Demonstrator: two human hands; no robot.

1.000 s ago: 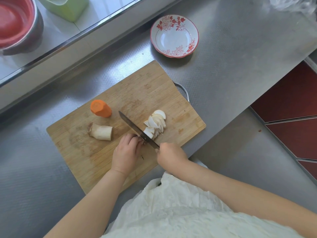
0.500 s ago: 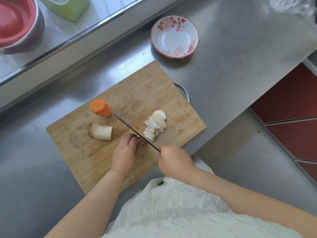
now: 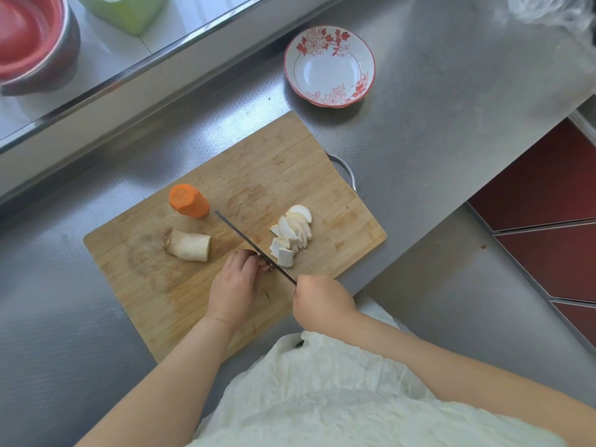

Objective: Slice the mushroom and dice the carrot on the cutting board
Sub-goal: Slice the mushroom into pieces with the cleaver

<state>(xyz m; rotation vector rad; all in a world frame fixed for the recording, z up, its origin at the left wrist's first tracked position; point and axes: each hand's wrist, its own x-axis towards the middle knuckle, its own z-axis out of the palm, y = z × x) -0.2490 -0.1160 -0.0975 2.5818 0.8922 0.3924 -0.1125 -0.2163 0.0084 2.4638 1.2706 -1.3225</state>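
Slicing had gone on: across the last second the knife turned from showing its broad flat to standing thin on edge, and its heel came down beside the left hand's fingertips. That hand lay curled over a small piece of mushroom, which was mostly hidden, its fingers bent and pressing it to the board. The right hand was wrapped tight round the handle. Cut slices were heaped just right of the blade, about where they had been. The uncut stem lay well left of the blade, and the carrot stood whole behind it. So I judged the mushroom roughly half done and the carrot not begun. The bowl sat beyond the board.
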